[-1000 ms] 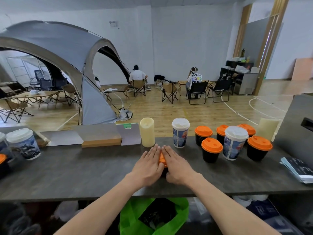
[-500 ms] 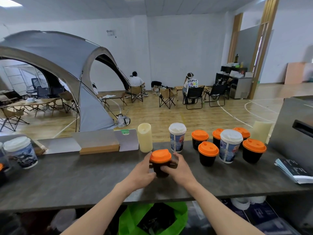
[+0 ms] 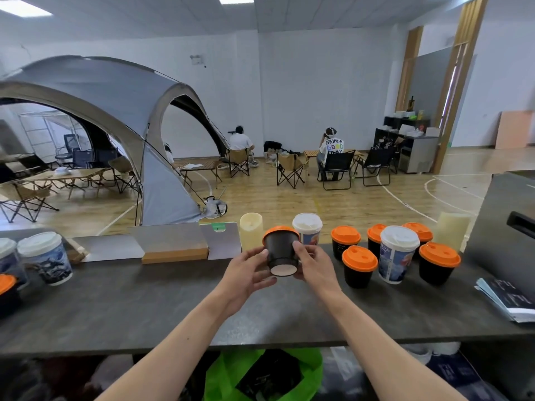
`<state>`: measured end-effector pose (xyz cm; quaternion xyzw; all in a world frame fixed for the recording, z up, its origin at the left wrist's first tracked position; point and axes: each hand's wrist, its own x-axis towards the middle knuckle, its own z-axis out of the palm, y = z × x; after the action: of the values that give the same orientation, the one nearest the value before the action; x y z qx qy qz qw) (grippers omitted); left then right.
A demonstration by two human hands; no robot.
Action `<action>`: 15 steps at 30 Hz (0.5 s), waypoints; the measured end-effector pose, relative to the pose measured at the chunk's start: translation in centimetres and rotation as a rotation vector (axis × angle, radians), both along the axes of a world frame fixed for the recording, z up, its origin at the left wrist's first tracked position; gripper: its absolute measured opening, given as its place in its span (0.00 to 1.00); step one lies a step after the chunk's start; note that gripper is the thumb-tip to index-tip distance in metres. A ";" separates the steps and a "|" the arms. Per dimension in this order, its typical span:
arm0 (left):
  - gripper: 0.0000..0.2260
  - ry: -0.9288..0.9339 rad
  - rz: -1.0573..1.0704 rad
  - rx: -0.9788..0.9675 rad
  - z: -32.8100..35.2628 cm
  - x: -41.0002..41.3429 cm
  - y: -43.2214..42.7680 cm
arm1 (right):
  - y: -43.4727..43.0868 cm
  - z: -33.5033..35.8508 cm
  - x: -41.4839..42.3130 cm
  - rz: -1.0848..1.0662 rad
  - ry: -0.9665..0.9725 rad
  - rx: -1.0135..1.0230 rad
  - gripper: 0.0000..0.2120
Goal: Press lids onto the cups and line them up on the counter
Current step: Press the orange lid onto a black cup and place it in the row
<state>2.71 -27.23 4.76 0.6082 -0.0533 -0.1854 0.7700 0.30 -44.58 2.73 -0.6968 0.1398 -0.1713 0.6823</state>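
Both hands hold a small black cup [image 3: 281, 249] with an orange lid above the dark counter [image 3: 144, 302]; it is tilted so its pale bottom faces me. My left hand [image 3: 246, 272] grips its left side and my right hand [image 3: 314, 266] grips its right side. To the right stand several black cups with orange lids [image 3: 359, 266] and a tall printed cup with a white lid [image 3: 398, 257]. Another white-lidded printed cup [image 3: 307, 231] stands behind the held cup.
A cream candle [image 3: 251, 230] stands behind my left hand, another [image 3: 451, 230] at the right. Printed cups with white lids [image 3: 46, 257] and an orange-lidded cup [image 3: 7, 290] sit far left. Booklets [image 3: 509, 296] lie at right; a wooden block [image 3: 175, 255] and a grey card stand at the back edge.
My hands went from pressing flat on the orange lid to gripping the cup's sides, then lifted it off the counter and tilted its bottom toward me.
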 end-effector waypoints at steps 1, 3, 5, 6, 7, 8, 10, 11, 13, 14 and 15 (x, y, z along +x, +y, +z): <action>0.12 -0.007 0.023 0.007 0.0 -0.1 -0.1 | 0.0 0.0 -0.1 -0.020 -0.019 -0.055 0.13; 0.13 -0.027 0.062 0.018 -0.1 -0.3 -0.3 | -0.1 0.0 -0.3 -0.067 -0.062 -0.155 0.10; 0.14 -0.043 0.076 0.015 -0.2 -0.3 -0.5 | -0.2 0.0 -0.3 -0.095 -0.096 -0.189 0.09; 0.15 -0.054 0.078 0.016 -0.2 -0.3 -0.5 | -0.2 0.0 -0.4 -0.095 -0.100 -0.188 0.10; 0.16 -0.068 0.085 0.020 -0.1 -0.4 -0.5 | -0.1 0.1 -0.5 -0.089 -0.092 -0.184 0.12; 0.18 -0.083 0.093 0.026 -0.1 -0.5 -0.5 | -0.1 0.2 -0.6 -0.080 -0.083 -0.179 0.15; 0.19 -0.098 0.111 0.032 0.0 -0.4 -0.7 | -0.1 0.3 -0.9 -0.072 -0.077 -0.176 0.19; 0.16 -0.097 0.121 0.032 0.1 -0.4 -0.8 | -0.1 0.3 -1.0 -0.071 -0.079 -0.174 0.20; 0.11 -0.088 0.148 0.034 0.2 -0.3 -1.0 | 0.0 0.3 -1.1 -0.068 -0.072 -0.166 0.18; 0.09 -0.090 0.161 0.043 0.2 -0.3 -1.1 | 0.1 0.3 -1.1 -0.064 -0.064 -0.161 0.16; 0.09 -0.098 0.173 0.055 0.2 -0.2 -1.2 | 0.1 0.3 -1.2 -0.061 -0.058 -0.157 0.14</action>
<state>2.50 -28.40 4.99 0.6399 -0.0330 -0.0894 0.7625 -0.91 -44.46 3.08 -0.7383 0.1273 -0.2226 0.6238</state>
